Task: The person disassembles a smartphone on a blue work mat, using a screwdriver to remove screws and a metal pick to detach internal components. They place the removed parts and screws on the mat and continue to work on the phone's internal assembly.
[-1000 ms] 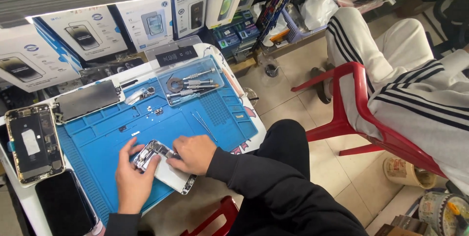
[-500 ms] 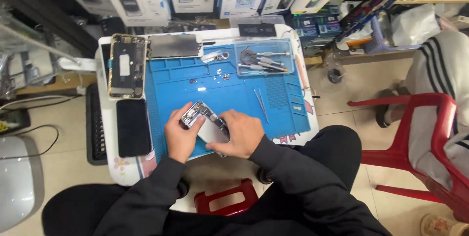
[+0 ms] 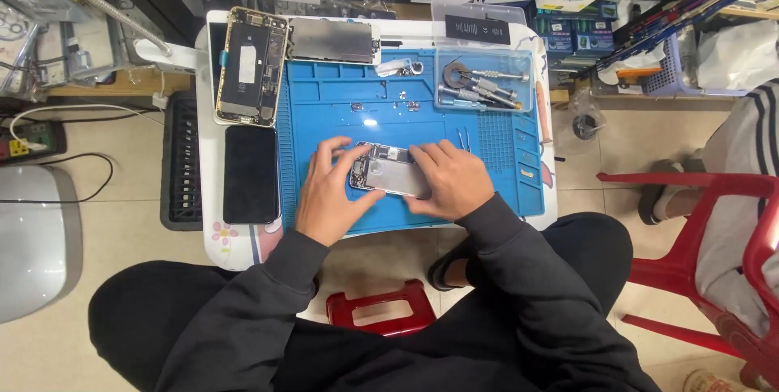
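With both my left hand [image 3: 331, 195] and right hand [image 3: 449, 178] gripping the opened phone chassis [image 3: 388, 171], I should press it flat on the blue mat [image 3: 324, 112].

We're looking at an opened phone [image 3: 388, 171] lying on the mat [image 3: 479, 136], tool tray [image 3: 484, 81] behind it, two phones [image 3: 251, 120] sitting left.

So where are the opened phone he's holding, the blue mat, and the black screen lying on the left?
opened phone [image 3: 388, 171], head view, exposed insides.
blue mat [image 3: 341, 108], head view, bare upper area.
black screen [image 3: 251, 174], head view, glass centre.

Red plastic chair [image 3: 698, 230] (occupied), black screen [image 3: 251, 174]
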